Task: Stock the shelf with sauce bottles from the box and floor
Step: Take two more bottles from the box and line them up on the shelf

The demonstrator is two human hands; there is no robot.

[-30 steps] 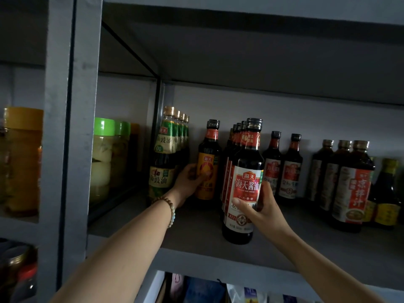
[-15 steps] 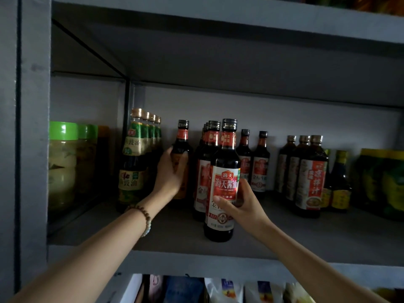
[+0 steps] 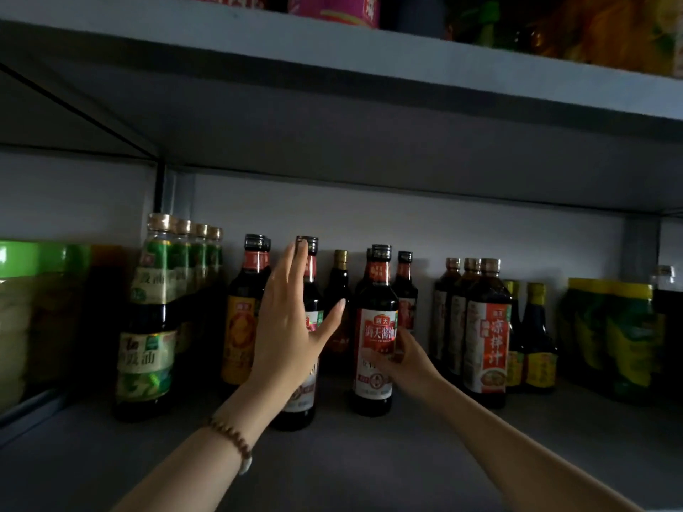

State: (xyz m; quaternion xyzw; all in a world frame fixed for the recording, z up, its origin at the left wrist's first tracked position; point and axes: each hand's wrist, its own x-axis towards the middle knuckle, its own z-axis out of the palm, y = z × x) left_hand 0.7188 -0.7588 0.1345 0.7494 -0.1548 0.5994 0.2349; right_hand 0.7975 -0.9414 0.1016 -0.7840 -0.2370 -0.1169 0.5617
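On the grey shelf (image 3: 369,460) stands a dark soy sauce bottle (image 3: 377,327) with a red and white label and a black cap. My right hand (image 3: 406,358) grips it low on its right side, fingers curled round the label. Just left of it stands a second dark bottle (image 3: 308,253) with a black cap, mostly hidden behind my left hand (image 3: 288,327). That hand is spread flat in front of it, fingers straight and reaching up to the neck. Whether the palm touches the bottle I cannot tell.
Green-labelled bottles (image 3: 148,319) and an orange-labelled bottle (image 3: 240,327) stand to the left, brown-capped bottles (image 3: 488,334) and small yellow-labelled ones (image 3: 539,349) to the right. Green-lidded jars (image 3: 22,308) sit far left, yellow-green jars (image 3: 610,334) far right. The upper shelf board (image 3: 369,68) hangs close overhead.
My left hand has let go of the orange-labelled bottle and now lies spread open before a dark bottle to its right. My right hand stays on the red-labelled bottle.
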